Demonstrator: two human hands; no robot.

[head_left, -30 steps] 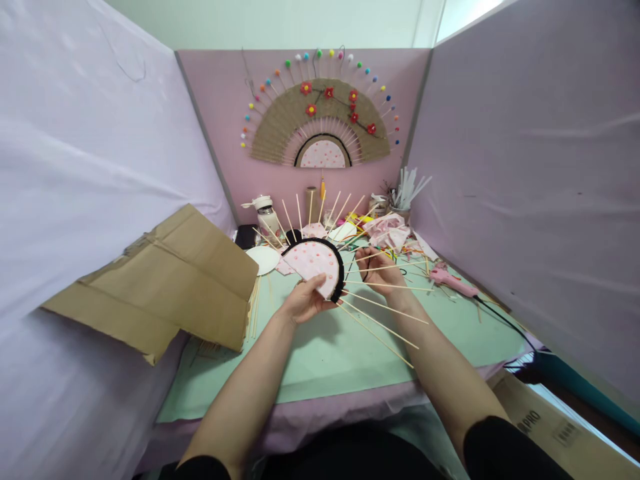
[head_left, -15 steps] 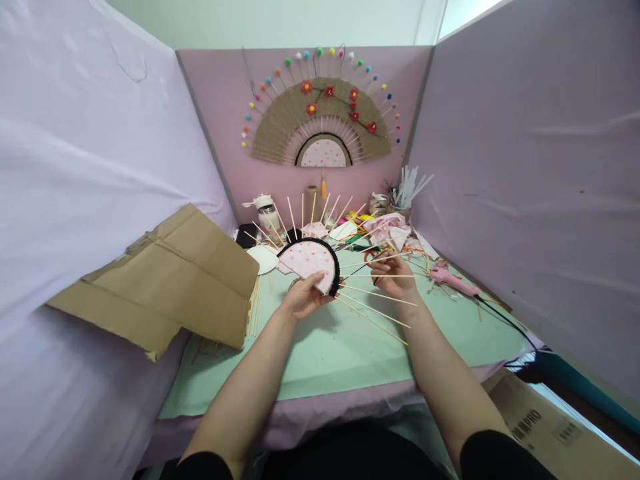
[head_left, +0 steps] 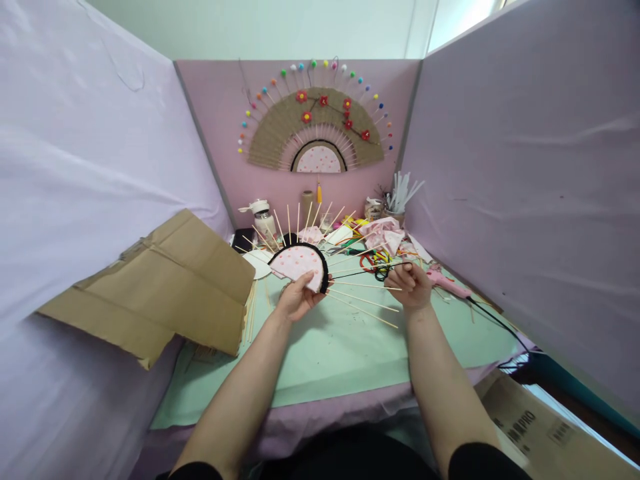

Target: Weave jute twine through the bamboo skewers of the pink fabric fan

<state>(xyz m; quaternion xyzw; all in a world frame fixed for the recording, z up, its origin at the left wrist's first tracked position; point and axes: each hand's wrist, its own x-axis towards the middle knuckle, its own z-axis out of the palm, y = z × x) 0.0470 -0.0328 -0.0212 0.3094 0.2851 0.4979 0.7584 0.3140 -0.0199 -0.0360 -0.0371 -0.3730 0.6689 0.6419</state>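
A pink dotted half-round piece (head_left: 296,263) with a black rim and thin wooden sticks fanning outward is held by my left hand (head_left: 299,299), thumb on its front near the lower right corner. My right hand (head_left: 411,285) is closed on a black cord (head_left: 350,275), which runs fairly straight from the rim's right side across the sticks. A loose loop of the cord hangs beside my right fingers. The fingers of my left hand behind the piece are mostly hidden.
Brown cardboard (head_left: 165,280) leans at the left. A pink glue gun (head_left: 450,285) lies at the right. Behind are a white bottle (head_left: 263,219), pink cloth (head_left: 383,235) and red-handled scissors (head_left: 367,262). A finished fan (head_left: 320,110) hangs on the back panel.
My right hand has moved right and turned into a fist, drawing the black cord out longer. The view has shifted slightly. My left hand still holds the piece.
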